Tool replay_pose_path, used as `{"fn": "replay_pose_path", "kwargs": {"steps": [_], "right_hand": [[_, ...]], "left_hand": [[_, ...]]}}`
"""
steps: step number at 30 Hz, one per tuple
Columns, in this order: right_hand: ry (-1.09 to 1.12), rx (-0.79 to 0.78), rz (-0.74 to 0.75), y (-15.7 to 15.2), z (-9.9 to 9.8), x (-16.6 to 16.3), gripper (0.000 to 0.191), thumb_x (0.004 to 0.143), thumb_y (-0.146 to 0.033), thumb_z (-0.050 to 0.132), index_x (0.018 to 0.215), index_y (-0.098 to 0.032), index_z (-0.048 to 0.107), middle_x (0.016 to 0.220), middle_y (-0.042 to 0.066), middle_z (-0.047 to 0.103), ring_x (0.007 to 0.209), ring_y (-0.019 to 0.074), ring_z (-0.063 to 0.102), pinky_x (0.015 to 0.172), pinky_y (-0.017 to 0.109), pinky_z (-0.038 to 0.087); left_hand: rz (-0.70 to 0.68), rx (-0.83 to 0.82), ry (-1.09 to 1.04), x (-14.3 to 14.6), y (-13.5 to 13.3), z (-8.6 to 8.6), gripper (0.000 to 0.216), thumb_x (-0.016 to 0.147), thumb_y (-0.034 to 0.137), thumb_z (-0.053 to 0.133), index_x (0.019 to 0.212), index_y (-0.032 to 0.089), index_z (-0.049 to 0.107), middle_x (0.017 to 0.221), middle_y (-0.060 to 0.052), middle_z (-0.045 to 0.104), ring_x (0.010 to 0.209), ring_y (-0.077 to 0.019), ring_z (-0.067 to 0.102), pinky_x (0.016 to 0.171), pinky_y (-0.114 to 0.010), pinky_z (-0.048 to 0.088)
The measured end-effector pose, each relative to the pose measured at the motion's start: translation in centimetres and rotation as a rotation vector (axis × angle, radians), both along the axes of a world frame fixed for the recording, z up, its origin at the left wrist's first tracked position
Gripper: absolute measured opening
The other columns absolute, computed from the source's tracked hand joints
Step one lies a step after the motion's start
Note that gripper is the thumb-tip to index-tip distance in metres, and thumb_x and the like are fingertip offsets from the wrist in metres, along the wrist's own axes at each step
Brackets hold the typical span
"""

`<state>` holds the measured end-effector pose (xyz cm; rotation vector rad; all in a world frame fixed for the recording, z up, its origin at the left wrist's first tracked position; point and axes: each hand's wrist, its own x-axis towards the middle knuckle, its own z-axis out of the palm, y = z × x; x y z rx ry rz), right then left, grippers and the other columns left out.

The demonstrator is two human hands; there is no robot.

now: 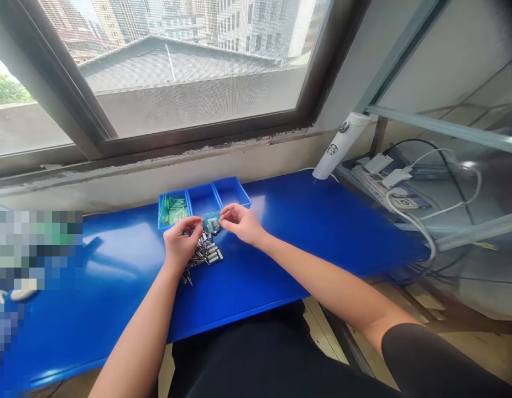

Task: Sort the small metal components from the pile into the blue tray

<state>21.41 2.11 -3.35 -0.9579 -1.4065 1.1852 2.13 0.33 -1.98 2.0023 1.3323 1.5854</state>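
Note:
In the head view, my left hand [182, 239] and my right hand [243, 224] face each other above the table, with thumb and fingers pinched together. Between them stretches a small clear plastic bag [211, 216], its two sides at my fingertips. Below the bag lie several small pale-green packets [213, 225]. A pile of small metal parts [210, 251], some cylindrical and some thin like pins or screws, lies beside my left hand and is partly hidden by it. Behind my hands stands a blue three-compartment tray [189, 202]; its left compartment holds green-tinted clear packets [173, 209].
The blue table [306, 249] runs along the wall beneath a window. A white tumbler [341, 146] stands at its back right. Beyond the right edge are a power strip [376, 185] with plugs, loose cables and a metal frame [438, 130]. The far left is blurred out.

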Motion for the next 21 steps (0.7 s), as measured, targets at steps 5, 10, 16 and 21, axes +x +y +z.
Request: {"fn": "replay_pose_path", "kwargs": {"steps": [5, 10, 16, 21], "right_hand": [[-0.125, 0.072, 0.026, -0.6, 0.7, 0.1, 0.026, 0.079, -0.038, 0.067, 0.093, -0.017, 0.067, 0.081, 0.003, 0.069, 0.071, 0.0139, 0.062, 0.066, 0.028, 0.05], [-0.178, 0.109, 0.027, -0.8, 1.3, 0.5, 0.022, 0.081, -0.037, 0.064, 0.085, -0.016, 0.067, 0.077, 0.003, 0.068, 0.068, 0.0135, 0.061, 0.064, 0.028, 0.048], [-0.14, 0.097, 0.013, -0.8, 1.5, 0.6, 0.022, 0.081, -0.038, 0.063, 0.085, -0.017, 0.065, 0.076, 0.003, 0.066, 0.066, 0.0128, 0.059, 0.061, 0.027, 0.047], [-0.126, 0.09, 0.011, -0.8, 1.7, 0.6, 0.023, 0.081, -0.04, 0.063, 0.084, -0.017, 0.064, 0.074, 0.001, 0.064, 0.064, 0.0119, 0.057, 0.059, 0.026, 0.046]], "left_hand": [[-0.003, -0.008, -0.016, -0.4, 0.2, -0.1, 0.013, 0.082, 0.027, 0.065, 0.087, 0.018, 0.072, 0.077, -0.003, 0.074, 0.059, -0.0111, 0.062, 0.055, -0.024, 0.051], [-0.057, -0.047, -0.055, -0.2, 0.1, 0.1, 0.013, 0.081, 0.028, 0.066, 0.088, 0.017, 0.07, 0.078, -0.004, 0.074, 0.056, -0.0101, 0.06, 0.054, -0.024, 0.05], [-0.15, -0.088, -0.076, -0.1, -0.1, 0.4, 0.027, 0.082, 0.029, 0.066, 0.107, 0.017, 0.067, 0.079, -0.004, 0.074, 0.056, -0.0104, 0.061, 0.055, -0.024, 0.051], [-0.152, -0.119, -0.052, 0.0, -0.1, 0.2, 0.026, 0.083, 0.03, 0.064, 0.105, 0.018, 0.069, 0.078, -0.004, 0.072, 0.055, -0.0099, 0.06, 0.054, -0.023, 0.05]]}}
